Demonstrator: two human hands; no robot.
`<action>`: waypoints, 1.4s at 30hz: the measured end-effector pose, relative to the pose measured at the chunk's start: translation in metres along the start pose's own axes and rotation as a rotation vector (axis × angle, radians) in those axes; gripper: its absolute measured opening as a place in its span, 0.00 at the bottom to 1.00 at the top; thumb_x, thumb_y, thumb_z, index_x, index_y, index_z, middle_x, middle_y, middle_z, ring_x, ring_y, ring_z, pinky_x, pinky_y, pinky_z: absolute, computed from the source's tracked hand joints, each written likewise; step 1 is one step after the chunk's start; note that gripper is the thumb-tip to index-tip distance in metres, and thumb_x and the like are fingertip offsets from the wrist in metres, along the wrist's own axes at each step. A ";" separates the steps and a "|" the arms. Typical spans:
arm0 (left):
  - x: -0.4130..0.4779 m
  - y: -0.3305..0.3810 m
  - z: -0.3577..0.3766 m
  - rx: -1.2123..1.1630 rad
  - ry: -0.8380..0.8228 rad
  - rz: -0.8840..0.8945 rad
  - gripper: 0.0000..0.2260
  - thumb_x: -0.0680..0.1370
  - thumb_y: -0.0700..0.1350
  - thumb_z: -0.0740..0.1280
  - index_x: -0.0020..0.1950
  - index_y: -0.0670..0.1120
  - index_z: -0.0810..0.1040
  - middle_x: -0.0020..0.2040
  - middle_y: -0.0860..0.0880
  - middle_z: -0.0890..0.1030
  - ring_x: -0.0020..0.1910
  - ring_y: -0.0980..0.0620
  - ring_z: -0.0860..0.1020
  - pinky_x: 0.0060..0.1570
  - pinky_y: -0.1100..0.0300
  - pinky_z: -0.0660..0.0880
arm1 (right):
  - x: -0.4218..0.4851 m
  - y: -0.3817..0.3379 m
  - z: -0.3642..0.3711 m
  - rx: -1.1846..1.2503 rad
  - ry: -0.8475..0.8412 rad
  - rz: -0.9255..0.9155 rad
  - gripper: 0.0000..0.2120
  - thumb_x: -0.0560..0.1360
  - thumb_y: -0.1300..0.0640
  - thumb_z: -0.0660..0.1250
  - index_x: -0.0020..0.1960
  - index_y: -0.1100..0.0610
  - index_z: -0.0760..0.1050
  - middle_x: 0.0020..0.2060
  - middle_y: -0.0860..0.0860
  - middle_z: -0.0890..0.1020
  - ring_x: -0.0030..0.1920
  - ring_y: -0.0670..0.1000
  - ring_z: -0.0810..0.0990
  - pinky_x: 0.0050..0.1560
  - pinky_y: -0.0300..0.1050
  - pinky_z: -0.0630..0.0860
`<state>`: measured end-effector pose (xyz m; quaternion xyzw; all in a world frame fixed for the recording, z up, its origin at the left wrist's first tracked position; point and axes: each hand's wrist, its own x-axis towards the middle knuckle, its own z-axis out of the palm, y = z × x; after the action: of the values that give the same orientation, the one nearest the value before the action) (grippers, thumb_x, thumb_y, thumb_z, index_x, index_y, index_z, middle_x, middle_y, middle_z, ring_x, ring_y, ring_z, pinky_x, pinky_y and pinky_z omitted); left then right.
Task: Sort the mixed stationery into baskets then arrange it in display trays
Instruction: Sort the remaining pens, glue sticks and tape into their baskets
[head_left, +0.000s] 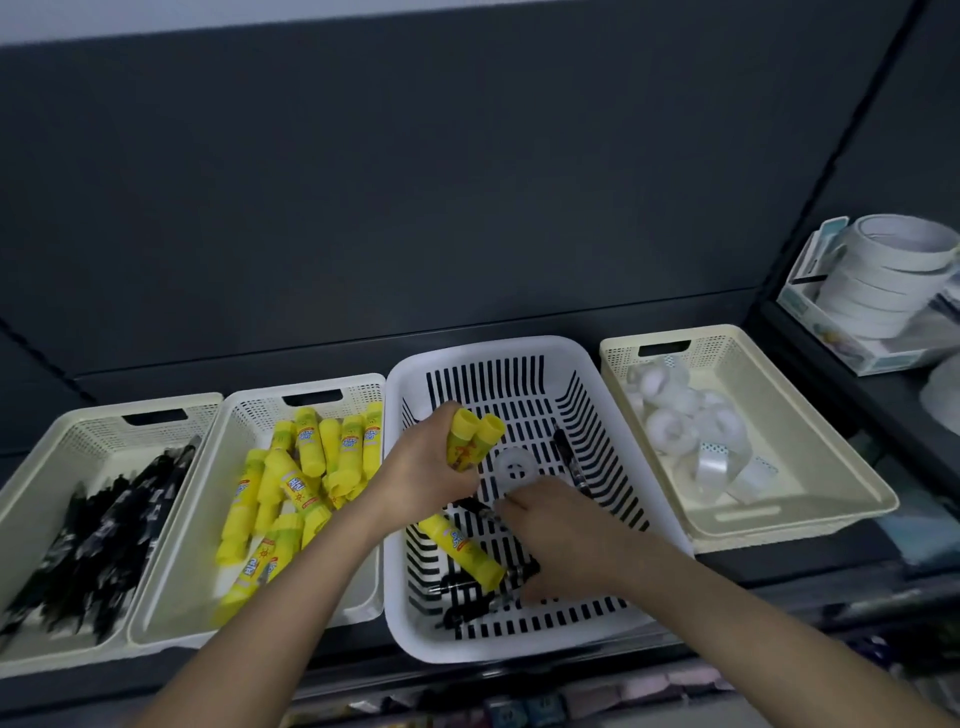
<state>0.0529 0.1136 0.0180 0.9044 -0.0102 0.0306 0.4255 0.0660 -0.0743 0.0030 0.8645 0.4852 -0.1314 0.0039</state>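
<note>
Two glue sticks (470, 439) are clenched in the left hand (423, 467), caps pointing up and away, over the white slatted basket (415, 631). Their bin lies directly to that hand's left: the cream basket of glue sticks (171, 597), just beside. The right hand (558, 535) reaches low into the white basket among black pens (467, 605); whether it grips anything I cannot tell. One more glue stick (460, 548) lies diagonally between the hands, nearer the right.
</note>
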 end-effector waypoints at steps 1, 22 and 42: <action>-0.001 0.000 -0.001 -0.003 0.010 0.001 0.15 0.68 0.38 0.70 0.40 0.55 0.68 0.31 0.58 0.72 0.29 0.64 0.72 0.28 0.73 0.67 | 0.005 -0.002 0.001 -0.039 -0.029 -0.003 0.33 0.65 0.43 0.74 0.61 0.61 0.70 0.53 0.56 0.75 0.54 0.56 0.72 0.60 0.50 0.68; -0.004 -0.005 -0.016 -0.108 0.205 -0.064 0.13 0.69 0.37 0.71 0.41 0.53 0.70 0.34 0.53 0.75 0.30 0.62 0.72 0.29 0.73 0.68 | 0.023 0.005 0.004 0.259 0.081 0.270 0.45 0.71 0.70 0.62 0.77 0.51 0.38 0.37 0.49 0.75 0.29 0.44 0.69 0.23 0.41 0.61; -0.004 0.000 -0.011 -0.340 0.213 -0.177 0.07 0.74 0.36 0.68 0.47 0.46 0.74 0.38 0.48 0.80 0.35 0.55 0.75 0.35 0.64 0.73 | 0.043 0.054 0.000 0.595 0.078 0.849 0.17 0.73 0.64 0.64 0.30 0.55 0.61 0.26 0.50 0.67 0.25 0.46 0.65 0.23 0.37 0.60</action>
<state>0.0487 0.1217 0.0244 0.8087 0.1092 0.0863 0.5715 0.1326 -0.0663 -0.0136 0.9530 0.0333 -0.2183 -0.2073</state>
